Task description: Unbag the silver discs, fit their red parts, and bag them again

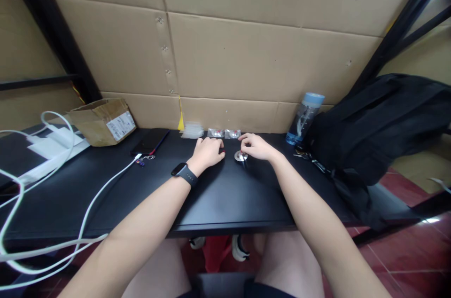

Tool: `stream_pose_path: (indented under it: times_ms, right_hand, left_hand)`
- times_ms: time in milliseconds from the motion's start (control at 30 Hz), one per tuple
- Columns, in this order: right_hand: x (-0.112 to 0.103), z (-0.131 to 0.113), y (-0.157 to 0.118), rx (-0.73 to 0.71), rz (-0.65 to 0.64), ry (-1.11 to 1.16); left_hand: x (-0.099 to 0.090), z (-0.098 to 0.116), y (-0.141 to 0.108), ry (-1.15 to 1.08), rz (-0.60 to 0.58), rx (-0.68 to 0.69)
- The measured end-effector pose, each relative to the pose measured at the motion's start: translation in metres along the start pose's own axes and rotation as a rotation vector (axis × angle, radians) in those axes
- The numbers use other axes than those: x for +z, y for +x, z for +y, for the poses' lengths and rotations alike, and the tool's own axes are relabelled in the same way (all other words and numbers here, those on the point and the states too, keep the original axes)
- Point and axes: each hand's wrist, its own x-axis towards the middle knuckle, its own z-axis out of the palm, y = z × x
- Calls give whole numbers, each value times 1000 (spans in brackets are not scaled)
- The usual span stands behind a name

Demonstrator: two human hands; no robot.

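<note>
Disc (239, 158) on table (225, 199) | right hand (257, 146): fingers narrow, pinching disc's top | left hand (206, 152): fingers bent, I cannot tell if holding

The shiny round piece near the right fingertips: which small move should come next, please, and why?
Perhaps bring the left hand rightward to steady the shiny round piece by its rim: only the right hand has fingertips there, while the left hand is close by, apart from it.

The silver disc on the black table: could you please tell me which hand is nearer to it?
Right: the right hand is at the silver disc, partly over it; the left hand is apart from it, to its left.
</note>
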Motion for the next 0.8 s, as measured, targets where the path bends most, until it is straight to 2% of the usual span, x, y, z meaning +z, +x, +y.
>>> stream_pose_path:
  times_ms: [100,200,467,667,800]
  right_hand:
    - [1,2,1,-20,-49,-11]
    - [-4,12,0,2,-40,2]
    - [-19,59,-10,301,29,-226]
    - [-18,72,-12,301,40,-157]
    - [-16,74,-10,307,50,-174]
  left_hand:
    - [-1,-3,0,21,-49,-14]
    - [0,-2,1,14,-59,6]
    - [9,-2,4,-91,-35,63]
    - [6,4,2,-71,-42,76]
    - [3,0,2,-122,37,54]
